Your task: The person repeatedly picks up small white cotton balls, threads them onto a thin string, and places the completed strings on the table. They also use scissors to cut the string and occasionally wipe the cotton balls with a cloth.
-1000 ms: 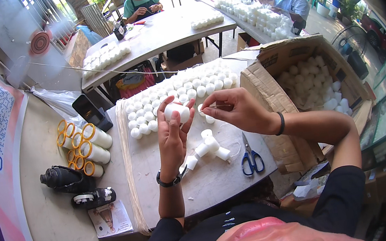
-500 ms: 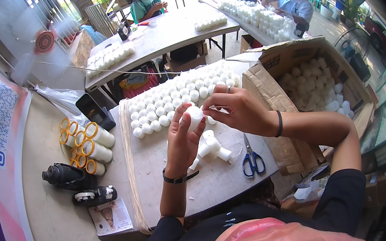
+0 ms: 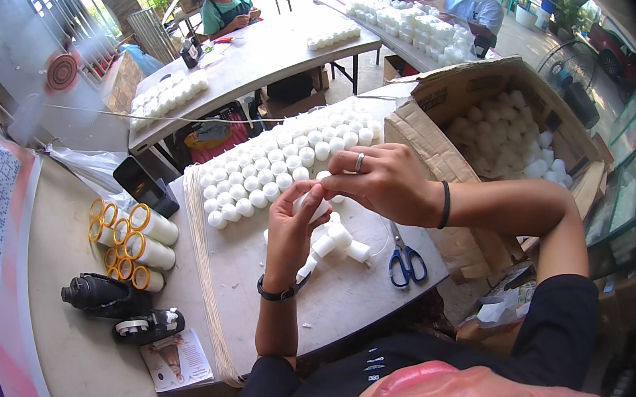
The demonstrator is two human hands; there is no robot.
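My left hand (image 3: 290, 230) holds a small white candle (image 3: 313, 209) between thumb and fingers, over the near table. At its top, my right hand (image 3: 384, 182) pinches close against the left thumb; what the right fingertips grip is hidden or too thin to make out. Beneath the hands lie several loose white candles (image 3: 335, 236). Beyond them stand packed rows of similar white candles (image 3: 273, 160). Blue-handled scissors (image 3: 407, 265) lie to the right, with a thin strand near them. A bundle of pale wick cord (image 3: 206, 277) runs over the table's left side.
A cardboard box (image 3: 442, 162) of white candles stands at the right. On the left are gold-rimmed white cylinders (image 3: 152, 248), a black bottle (image 3: 106, 295), a black tape dispenser (image 3: 150, 325) and a dark phone-like device (image 3: 143, 181). Two people sit at farther tables (image 3: 252, 62).
My right fingertips have come in against the left thumb at the candle's top. The candle is now more covered by my fingers. The whole view has shifted slightly.
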